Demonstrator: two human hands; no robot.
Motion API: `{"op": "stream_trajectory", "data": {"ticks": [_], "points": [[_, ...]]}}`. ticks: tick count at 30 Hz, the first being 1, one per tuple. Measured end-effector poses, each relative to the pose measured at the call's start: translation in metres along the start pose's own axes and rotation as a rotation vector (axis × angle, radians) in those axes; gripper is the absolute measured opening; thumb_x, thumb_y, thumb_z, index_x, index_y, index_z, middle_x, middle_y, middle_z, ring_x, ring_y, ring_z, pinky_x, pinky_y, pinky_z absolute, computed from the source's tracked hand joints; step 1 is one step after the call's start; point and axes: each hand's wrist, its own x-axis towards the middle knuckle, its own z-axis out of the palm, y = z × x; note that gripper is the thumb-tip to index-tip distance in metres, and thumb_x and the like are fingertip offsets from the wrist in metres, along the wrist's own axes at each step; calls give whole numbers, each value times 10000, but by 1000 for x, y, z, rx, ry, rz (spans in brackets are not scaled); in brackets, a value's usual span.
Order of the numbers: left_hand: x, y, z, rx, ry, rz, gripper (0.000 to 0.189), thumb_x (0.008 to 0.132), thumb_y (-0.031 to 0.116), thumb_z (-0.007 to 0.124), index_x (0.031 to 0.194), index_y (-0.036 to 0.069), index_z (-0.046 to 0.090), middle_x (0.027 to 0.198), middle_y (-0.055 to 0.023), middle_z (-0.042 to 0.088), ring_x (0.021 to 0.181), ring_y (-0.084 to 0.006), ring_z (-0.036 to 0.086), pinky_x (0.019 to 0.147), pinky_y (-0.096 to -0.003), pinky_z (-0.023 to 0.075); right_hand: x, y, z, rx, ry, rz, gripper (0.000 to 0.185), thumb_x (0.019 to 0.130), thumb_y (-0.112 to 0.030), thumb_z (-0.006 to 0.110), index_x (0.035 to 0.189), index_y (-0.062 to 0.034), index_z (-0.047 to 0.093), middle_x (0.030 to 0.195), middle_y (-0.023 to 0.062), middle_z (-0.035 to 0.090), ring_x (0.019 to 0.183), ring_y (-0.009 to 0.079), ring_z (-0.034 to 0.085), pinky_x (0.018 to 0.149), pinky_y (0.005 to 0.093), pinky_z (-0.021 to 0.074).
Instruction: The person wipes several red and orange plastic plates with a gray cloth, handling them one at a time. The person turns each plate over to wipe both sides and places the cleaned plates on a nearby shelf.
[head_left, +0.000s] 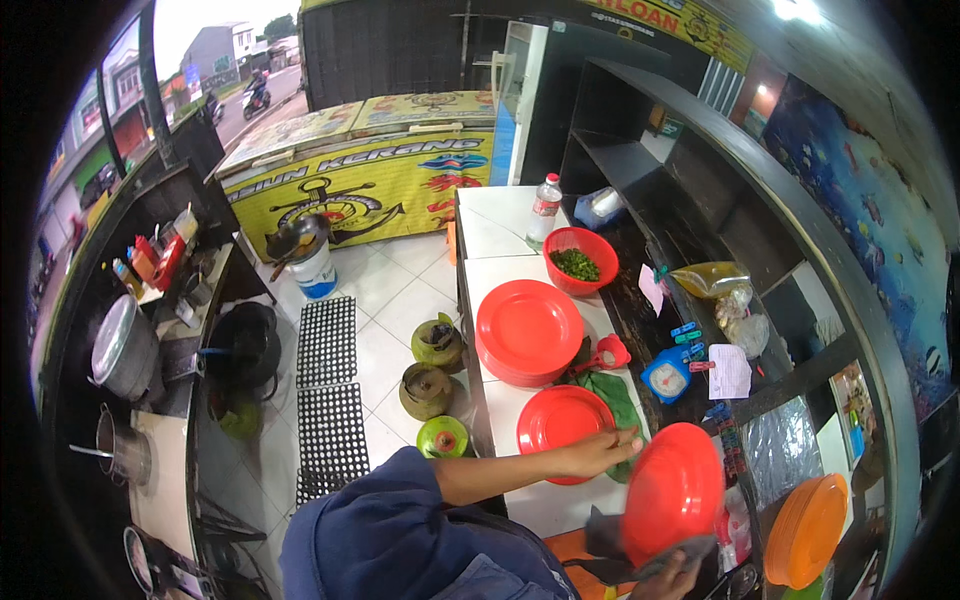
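My right hand (675, 577), low in the view, grips a red plastic plate (675, 491) with a dark cloth (686, 559) at its lower edge; the plate is tilted and slightly blurred. My left hand (613, 450) reaches over another red plate (562, 424) on the white tiled counter, fingers extended near the held plate's rim; whether it touches either plate is unclear. A stack of red plates (529, 326) stands farther up the counter. Beside the plates lie a green cloth (619, 412) and a red plastic scoop (611, 352).
A red bowl of chopped greens (580, 259) and a bottle (543, 214) stand at the counter's far end. Right are a blue kitchen scale (666, 379) and stacked orange plates (806, 531). Gas cylinders (437, 341) stand on the floor left of the counter. Pots (126, 352) line the left bench.
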Motion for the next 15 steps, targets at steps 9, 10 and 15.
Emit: {"op": "stream_trajectory", "data": {"ticks": [9, 10, 15], "points": [[-46, 7, 29, -478, -34, -381, 663, 935, 466, 552, 1430, 60, 377, 1252, -74, 552, 1133, -148, 495, 961, -318, 404, -17, 20, 75, -684, -545, -482, 696, 908, -444, 541, 1294, 117, 397, 1253, 314, 463, 1125, 461, 473, 930, 499, 389], [-45, -12, 32, -516, -39, -363, 654, 946, 469, 533, 1428, 53, 385, 1266, -78, 543, 1160, -152, 477, 980, -318, 388, -14, 12, 81, -612, -626, -469, 784, 918, -503, 498, 1363, 116, 319, 1358, 325, 376, 1244, 468, 386, 1017, 520, 316], [-42, -24, 38, -464, -160, -285, 685, 969, 529, 462, 1398, -5, 428, 1321, -101, 502, 1241, -151, 418, 1034, -323, 345, 27, 10, 89, -751, -500, -302, 1008, 889, -726, 235, 1480, 83, 128, 1546, 301, 94, 1449, 444, 37, 1125, 600, 19]]}}
